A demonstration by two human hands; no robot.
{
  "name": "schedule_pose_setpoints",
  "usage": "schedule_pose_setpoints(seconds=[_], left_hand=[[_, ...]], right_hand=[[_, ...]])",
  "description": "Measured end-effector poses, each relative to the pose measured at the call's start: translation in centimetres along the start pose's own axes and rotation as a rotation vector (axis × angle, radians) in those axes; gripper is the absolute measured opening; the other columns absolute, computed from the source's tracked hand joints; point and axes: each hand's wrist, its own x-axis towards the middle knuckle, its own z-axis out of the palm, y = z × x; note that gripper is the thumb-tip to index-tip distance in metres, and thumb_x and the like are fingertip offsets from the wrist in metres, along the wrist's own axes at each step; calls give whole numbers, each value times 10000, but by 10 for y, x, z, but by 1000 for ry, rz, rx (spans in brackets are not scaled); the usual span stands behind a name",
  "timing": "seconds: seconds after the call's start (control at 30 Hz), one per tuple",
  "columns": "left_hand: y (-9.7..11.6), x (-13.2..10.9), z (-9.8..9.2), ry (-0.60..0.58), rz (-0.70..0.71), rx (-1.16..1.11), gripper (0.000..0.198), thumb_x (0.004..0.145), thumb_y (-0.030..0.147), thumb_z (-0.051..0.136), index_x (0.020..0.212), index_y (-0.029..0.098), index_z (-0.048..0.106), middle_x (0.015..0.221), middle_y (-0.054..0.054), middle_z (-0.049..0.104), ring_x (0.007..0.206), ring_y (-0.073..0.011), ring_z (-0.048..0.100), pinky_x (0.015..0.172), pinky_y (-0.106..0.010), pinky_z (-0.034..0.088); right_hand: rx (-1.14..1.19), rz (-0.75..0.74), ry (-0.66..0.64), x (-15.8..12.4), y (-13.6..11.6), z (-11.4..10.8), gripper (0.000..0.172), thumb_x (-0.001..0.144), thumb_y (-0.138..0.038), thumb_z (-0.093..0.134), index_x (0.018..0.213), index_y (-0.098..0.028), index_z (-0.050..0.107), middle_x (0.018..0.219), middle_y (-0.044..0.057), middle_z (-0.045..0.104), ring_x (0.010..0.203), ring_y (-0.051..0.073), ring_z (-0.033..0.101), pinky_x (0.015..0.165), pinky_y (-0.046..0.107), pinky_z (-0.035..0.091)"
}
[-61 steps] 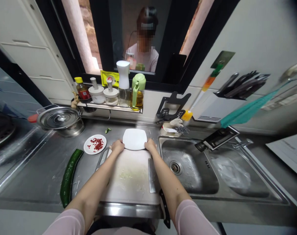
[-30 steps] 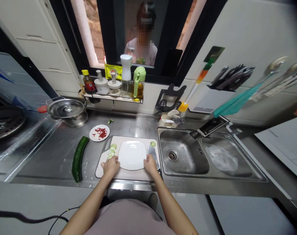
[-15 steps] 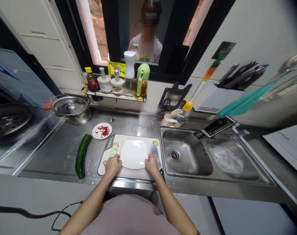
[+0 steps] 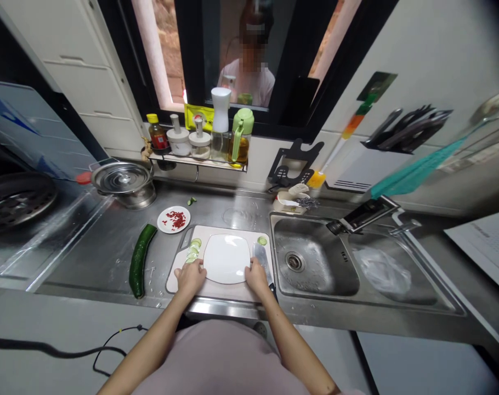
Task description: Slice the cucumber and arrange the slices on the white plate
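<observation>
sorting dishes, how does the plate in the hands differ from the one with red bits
The held plate is squarish; the small plate is round. The held plate is larger and bare; the small plate carries red pieces. The left hand and right hand grip the held plate; the small plate rests on the counter. Both are white.

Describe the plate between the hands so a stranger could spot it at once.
From the steel sink, go left to the pale cutting board. Over its middle is the white plate, the left hand at one edge and the right hand at the opposite one. Its squarish shape with rounded corners sets it apart from the round plate of red pieces nearby.
</observation>
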Motion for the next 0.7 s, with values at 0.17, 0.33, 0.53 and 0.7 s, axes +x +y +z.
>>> schedule_pose_setpoints(seconds=[0.17, 0.33, 0.53, 0.7], left_hand=[[-3, -6, -2, 30, 19, -57, 375, 814, 288, 493, 1151, 236, 649, 938, -74, 721, 1056, -293, 591, 899, -423, 324], [-16, -10, -6, 108, -2, -144, 348, 843, 309, 496, 1159, 252, 629, 899, -48, 713, 998, -260, 599, 895, -406, 325], [-42, -12, -10, 198, -87, -178, 319, 841, 339, 518, 1134, 252, 613, 941, -46, 703, 1006, -254, 599, 904, -401, 334], [-56, -12, -9, 208, -139, -153, 343, 827, 379, 532, 1130, 234, 598, 971, -67, 686, 1020, -275, 596, 883, -407, 360]], right_hand=[[-10, -14, -19, 0, -2, -3, 423, 860, -139, 469, 1276, -70, 495, 1037, 159, 687, 958, 230, 639, 800, 262, 414], [-38, -36, -17, 1, -2, -4, 456, 863, -137, 464, 1312, -56, 480, 1052, 164, 688, 957, 229, 643, 809, 260, 415], [-24, -38, -9, 0, -2, -3, 464, 858, -140, 470, 1313, -54, 482, 1071, 166, 686, 979, 230, 636, 827, 262, 415], [-17, -37, -5, -2, -1, -5, 482, 861, -166, 465, 1333, -67, 473, 1052, 156, 688, 956, 230, 638, 819, 271, 423]])
